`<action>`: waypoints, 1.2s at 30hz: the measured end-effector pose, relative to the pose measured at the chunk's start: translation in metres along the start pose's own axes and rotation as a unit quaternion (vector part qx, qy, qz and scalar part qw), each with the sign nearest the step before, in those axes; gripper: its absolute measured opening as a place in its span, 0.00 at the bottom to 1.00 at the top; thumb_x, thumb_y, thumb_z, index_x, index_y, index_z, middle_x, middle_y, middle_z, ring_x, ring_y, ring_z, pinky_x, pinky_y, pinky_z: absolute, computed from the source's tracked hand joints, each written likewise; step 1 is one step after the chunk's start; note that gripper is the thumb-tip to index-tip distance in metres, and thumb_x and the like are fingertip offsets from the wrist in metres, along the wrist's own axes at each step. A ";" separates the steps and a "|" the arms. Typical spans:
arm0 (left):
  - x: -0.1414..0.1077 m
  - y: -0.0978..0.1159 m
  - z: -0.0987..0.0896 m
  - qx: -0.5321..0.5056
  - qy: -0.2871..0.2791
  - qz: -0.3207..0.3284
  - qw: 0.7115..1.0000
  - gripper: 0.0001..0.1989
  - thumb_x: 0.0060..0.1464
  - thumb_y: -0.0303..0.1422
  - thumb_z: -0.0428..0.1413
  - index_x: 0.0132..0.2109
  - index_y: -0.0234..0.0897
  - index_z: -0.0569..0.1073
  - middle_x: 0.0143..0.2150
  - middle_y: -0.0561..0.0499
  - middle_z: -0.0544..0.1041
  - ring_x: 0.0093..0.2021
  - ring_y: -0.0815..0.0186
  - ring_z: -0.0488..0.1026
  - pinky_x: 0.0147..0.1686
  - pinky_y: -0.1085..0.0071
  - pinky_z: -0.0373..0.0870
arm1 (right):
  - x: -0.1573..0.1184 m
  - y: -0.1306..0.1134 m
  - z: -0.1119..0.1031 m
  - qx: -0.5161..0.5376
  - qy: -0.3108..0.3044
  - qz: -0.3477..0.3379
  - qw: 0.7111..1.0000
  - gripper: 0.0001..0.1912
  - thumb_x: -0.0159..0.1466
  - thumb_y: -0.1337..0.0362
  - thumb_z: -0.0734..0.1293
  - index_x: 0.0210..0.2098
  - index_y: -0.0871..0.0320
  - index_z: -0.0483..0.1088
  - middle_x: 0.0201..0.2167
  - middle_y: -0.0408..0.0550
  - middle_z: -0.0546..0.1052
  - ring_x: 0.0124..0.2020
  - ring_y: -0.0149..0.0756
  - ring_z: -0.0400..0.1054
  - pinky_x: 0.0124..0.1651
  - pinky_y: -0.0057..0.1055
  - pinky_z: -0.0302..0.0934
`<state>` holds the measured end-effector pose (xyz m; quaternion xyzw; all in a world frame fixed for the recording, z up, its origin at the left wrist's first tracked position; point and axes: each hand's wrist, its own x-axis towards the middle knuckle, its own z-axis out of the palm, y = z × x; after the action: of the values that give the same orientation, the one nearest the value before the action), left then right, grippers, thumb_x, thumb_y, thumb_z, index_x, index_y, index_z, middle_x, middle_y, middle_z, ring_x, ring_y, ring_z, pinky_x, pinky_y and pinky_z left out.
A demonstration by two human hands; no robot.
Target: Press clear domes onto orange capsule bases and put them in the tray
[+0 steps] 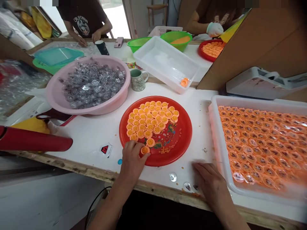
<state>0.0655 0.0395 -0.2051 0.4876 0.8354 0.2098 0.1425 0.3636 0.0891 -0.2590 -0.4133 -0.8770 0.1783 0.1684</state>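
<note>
Disc, round and orange, pinched by fingers of the left hand at a round red tray's near rim; the tray's right side has open room. Right hand blurs near the white bench's edge; its grip cannot be told. Beyond, a co-worker's black shirt reads "CALIFORNIA".

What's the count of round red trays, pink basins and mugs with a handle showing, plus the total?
Round red trays: 2 (near tray, far tray)
Pink basin: 1
Mug with a handle showing: 1
Total: 4
</note>
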 end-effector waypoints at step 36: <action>0.008 0.074 0.003 -0.531 -0.369 -0.063 0.760 0.08 0.48 0.28 0.61 0.39 0.35 0.76 0.36 0.51 0.76 0.37 0.67 0.73 0.38 0.70 0.72 | 0.074 -0.048 -0.040 0.618 -0.082 0.240 0.744 0.07 0.57 0.62 0.75 0.34 0.57 0.76 0.28 0.44 0.77 0.29 0.29 0.70 0.35 0.25 0.66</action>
<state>0.1187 0.0796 -0.1712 0.3191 0.5016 0.4144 0.6891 0.3045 0.1255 -0.1908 -0.3992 -0.4573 0.7489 0.2657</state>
